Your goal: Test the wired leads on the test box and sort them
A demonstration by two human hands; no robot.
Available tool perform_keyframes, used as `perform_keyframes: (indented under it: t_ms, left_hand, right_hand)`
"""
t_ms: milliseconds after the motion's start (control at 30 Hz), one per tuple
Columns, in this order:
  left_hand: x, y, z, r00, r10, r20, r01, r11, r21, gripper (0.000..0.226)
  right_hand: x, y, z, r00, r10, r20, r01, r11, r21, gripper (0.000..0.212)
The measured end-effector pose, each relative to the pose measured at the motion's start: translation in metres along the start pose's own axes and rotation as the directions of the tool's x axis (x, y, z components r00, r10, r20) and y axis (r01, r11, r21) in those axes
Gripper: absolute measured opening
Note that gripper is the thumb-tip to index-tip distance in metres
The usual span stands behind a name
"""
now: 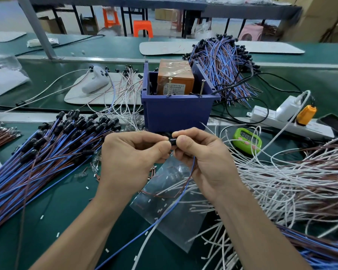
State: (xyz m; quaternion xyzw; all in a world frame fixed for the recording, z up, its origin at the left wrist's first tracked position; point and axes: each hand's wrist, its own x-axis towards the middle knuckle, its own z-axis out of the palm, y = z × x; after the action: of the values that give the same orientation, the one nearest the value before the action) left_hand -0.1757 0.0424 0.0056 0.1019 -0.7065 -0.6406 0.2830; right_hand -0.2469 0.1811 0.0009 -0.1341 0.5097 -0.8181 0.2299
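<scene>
My left hand (132,154) and my right hand (201,152) meet in front of the blue test box (177,112). Between their fingertips they pinch the small black cap (172,141) of one lead. That lead's blue and brown wires (185,184) hang down from under my right hand toward the near edge. The box holds an orange block (175,75) with two upright screws at its front rim. A large pile of blue and brown leads with black caps (47,151) lies to the left. Another bundle of such leads (222,65) lies behind the box at the right.
A mass of white and brown wires (291,182) covers the right side. A clear plastic bag (172,203) lies under my wrists. A green timer (247,140), a white power strip (285,121) and a white handheld device (95,80) on a mat sit around the box.
</scene>
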Motion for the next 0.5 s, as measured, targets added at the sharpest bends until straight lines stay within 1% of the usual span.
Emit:
perform_keyframes:
  t_ms: [67,133,200,500]
  left_hand:
    - [0.0003,0.0004,0.0,1.0,-0.007,-0.001,0.007,1.0,0.0,0.024]
    - [0.0009,0.0015,0.001,1.0,-0.02,0.004,0.02,1.0,-0.007,0.025]
    - [0.0013,0.0017,0.0015,0.999,-0.04,0.005,0.04,0.999,-0.025,0.025]
    - [0.0014,0.0008,0.0002,0.998,-0.068,-0.007,0.067,0.997,-0.037,0.027]
  right_hand:
    - [0.0007,0.0002,-0.0007,1.0,0.011,0.005,-0.011,1.0,-0.003,0.015]
    - [0.0008,-0.0004,-0.0011,1.0,0.023,0.009,-0.023,1.0,0.005,0.01]
    - [0.0005,-0.0002,-0.0014,1.0,0.024,0.012,-0.025,1.0,0.016,0.009]
    - [0.0007,0.0038,-0.0008,1.0,-0.009,0.014,0.009,1.0,-0.004,0.008]
